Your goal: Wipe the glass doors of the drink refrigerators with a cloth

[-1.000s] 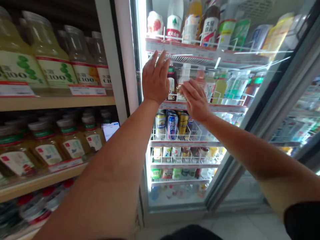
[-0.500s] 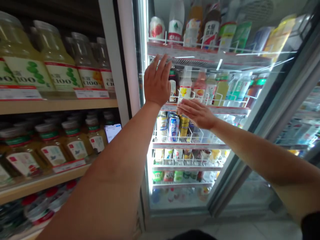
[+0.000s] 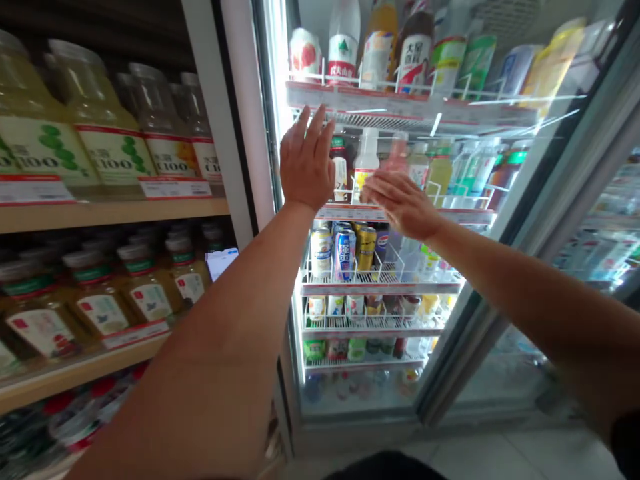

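Note:
My left hand point(image 3: 306, 161) is raised in front of the lit drinks fridge, near its left side. Its fingers are stretched upward and slightly apart, with nothing in them. Beside it, on the second shelf, a dark bottle with a white label point(image 3: 340, 170) is partly covered. My right hand point(image 3: 403, 203) is held lower, fingers extended toward the left and close together. Behind its fingertips shows a clear bottle with a yellow label point(image 3: 367, 160), and a pink bottle point(image 3: 398, 155) is partly hidden. Whether either hand touches glass, I cannot tell.
To the left, wooden shelves point(image 3: 120, 212) hold large juice bottles point(image 3: 115, 143) and smaller green-banded bottles point(image 3: 150, 287). A phone point(image 3: 221, 263) with a lit screen stands at the shelf end. Cans point(image 3: 345, 253) fill a lower fridge rack. A metal door frame point(image 3: 525, 220) slants along the right.
My right hand has risen slightly and moved a little to the right. My left hand stays spread near the same bottle. The whole view has shifted slightly.

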